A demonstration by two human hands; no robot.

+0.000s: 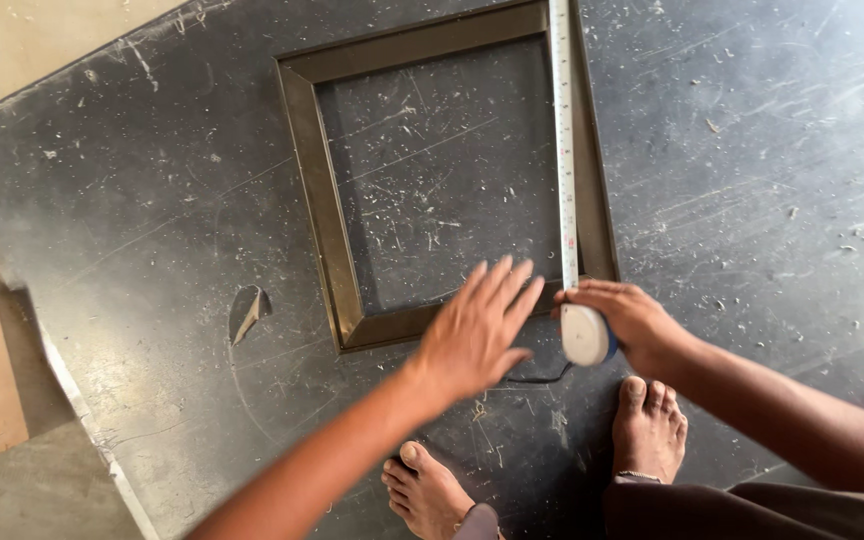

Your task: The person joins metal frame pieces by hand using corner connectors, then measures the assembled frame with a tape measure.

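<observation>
Frame [452,180] lying flat on dark slab [132,220], set toward the far edge, slightly right of the slab's middle. Rectangular, bronze-coloured, mitred at the corners; far side partly cut off by the top of the view.

Tape blade [563,140] drawn out along the frame's right rail, long axis running from the near edge of the slab to the far edge, almost parallel with that rail. Blade overlapping the rail's inner edge for most of its length; far end out of view, so hook placement cannot be told.

Tape case [585,334] just off the frame's near right corner, on the side toward the near edge of the slab. Right hand [624,315] closed around the case from the right, fingers curled over its top, clamped on it. Thumb position hidden behind the case.

Left hand [474,330] over the frame's near rail, just left of the case. Fingers straight, held loosely together with slight gaps, fingertips pointing toward the far right. Palm down; contact with the rail likely at the fingertips but cannot be confirmed. Nothing held.

Left hand nearer to the near rail; right hand nearer to the right rail and the corner between them.

Slab surface scratched, scattered with pale chips and dust. Two bare feet [652,430] standing on the slab near its near edge, below the hands.
</observation>
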